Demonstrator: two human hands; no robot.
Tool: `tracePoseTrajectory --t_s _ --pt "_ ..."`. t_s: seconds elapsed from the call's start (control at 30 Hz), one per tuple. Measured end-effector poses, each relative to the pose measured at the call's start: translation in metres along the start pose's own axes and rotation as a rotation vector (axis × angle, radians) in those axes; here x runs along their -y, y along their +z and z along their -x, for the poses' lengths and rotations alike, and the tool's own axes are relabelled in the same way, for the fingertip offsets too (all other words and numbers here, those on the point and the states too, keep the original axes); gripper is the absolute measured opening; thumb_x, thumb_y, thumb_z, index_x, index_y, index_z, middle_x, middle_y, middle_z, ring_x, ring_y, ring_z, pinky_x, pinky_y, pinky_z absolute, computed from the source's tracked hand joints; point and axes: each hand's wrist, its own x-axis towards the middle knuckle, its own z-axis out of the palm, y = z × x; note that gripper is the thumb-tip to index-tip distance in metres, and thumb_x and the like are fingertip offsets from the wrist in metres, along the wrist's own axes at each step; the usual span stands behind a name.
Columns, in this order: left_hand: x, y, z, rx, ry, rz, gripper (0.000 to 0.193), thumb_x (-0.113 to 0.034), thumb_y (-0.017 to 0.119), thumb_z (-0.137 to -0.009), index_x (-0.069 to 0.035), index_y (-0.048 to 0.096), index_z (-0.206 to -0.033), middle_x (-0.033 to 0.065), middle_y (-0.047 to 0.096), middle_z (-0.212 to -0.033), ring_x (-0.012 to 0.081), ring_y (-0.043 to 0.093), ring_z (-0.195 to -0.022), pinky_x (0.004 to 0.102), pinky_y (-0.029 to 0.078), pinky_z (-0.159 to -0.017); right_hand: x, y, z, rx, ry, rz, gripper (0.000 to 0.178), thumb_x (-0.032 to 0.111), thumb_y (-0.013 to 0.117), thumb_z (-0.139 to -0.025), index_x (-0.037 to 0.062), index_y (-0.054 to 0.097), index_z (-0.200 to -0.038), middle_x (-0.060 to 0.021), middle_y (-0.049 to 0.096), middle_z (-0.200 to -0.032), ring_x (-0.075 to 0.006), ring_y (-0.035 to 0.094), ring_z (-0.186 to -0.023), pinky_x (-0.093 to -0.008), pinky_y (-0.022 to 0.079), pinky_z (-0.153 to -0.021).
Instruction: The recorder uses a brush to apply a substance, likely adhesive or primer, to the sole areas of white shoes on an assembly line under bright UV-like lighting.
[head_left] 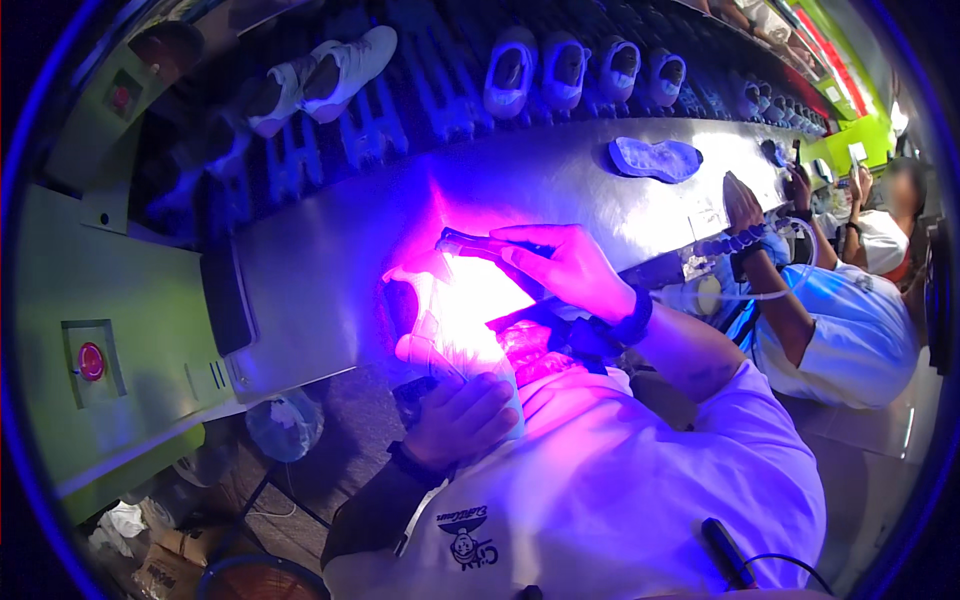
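Observation:
A pale shoe [428, 318] is tilted in front of my chest, its opening facing left, and strong pink-violet light washes out much of its side. My left hand [460, 420] wraps round its lower part, fingers closed on it. In my right hand [570, 265] I grip a slim dark-handled brush [475, 241] between thumb and fingers. Its head is at the shoe's upper end and seems to touch it; glare hides the bristles.
A metal bench [300, 270] runs across ahead. Behind it, a dark slatted conveyor carries several shoes [565, 72]. A shoe sole [656, 159] lies on the bench at right. A green machine panel with a red button [91, 361] stands left. Co-workers [835, 325] sit at right.

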Motion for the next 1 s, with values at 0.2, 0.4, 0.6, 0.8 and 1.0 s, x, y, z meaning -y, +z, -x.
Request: tracePoseTrajectory --t_s 0.2,0.4,0.6,0.8,1.0 --pt "0.001 -0.006 -0.002 0.045 -0.005 0.069 0.036 -0.029 0.068 -0.094 -0.024 0.059 -0.128 0.0045 0.065 -0.138 0.0265 0.061 -0.129 0.0483 0.036 -0.112 0.003 0.005 0.021 0.014 0.145 -0.075 0.035 0.019 0.069 -0.101 -0.0009 0.069 -0.131 -0.0116 0.075 -0.117 -0.0128 0.068 -0.104 -0.0294 0.055 -0.092" --pt "0.001 0.000 -0.002 0.017 -0.019 0.012 0.039 -0.027 0.071 -0.092 -0.024 0.059 -0.129 0.0051 0.062 -0.140 0.0283 0.057 -0.134 0.0527 0.030 -0.120 0.006 0.019 0.041 -0.025 0.190 -0.180 0.037 0.013 0.068 -0.102 -0.0031 0.065 -0.135 -0.0102 0.074 -0.119 -0.0134 0.068 -0.105 -0.0297 0.055 -0.094" --pt "-0.004 -0.001 0.000 -0.031 -0.066 -0.047 0.030 -0.024 0.073 -0.089 -0.022 0.063 -0.117 0.0072 0.064 -0.134 0.0292 0.058 -0.132 0.0534 0.029 -0.121 0.002 0.014 0.067 0.033 0.136 -0.118 0.034 0.010 0.066 -0.102 -0.0035 0.066 -0.133 -0.0142 0.073 -0.124 -0.0174 0.069 -0.111 -0.0344 0.054 -0.098" --pt "-0.004 -0.005 -0.006 0.043 -0.070 0.040 0.040 -0.023 0.073 -0.089 -0.022 0.060 -0.126 0.0083 0.062 -0.136 0.0299 0.058 -0.129 0.0538 0.030 -0.120 0.009 0.005 0.050 0.099 0.151 -0.051 0.035 0.012 0.067 -0.100 -0.0019 0.067 -0.132 -0.0166 0.074 -0.120 -0.0214 0.072 -0.107 -0.0353 0.056 -0.094" --pt "-0.002 0.004 -0.002 -0.066 -0.054 0.041 0.049 -0.024 0.071 -0.092 -0.021 0.052 -0.137 0.0093 0.058 -0.142 0.0312 0.056 -0.134 0.0548 0.028 -0.121 0.002 0.013 0.037 -0.068 -0.129 0.156 0.033 0.013 0.066 -0.102 0.0001 0.068 -0.132 -0.0178 0.074 -0.119 -0.0223 0.072 -0.103 -0.0342 0.056 -0.089"
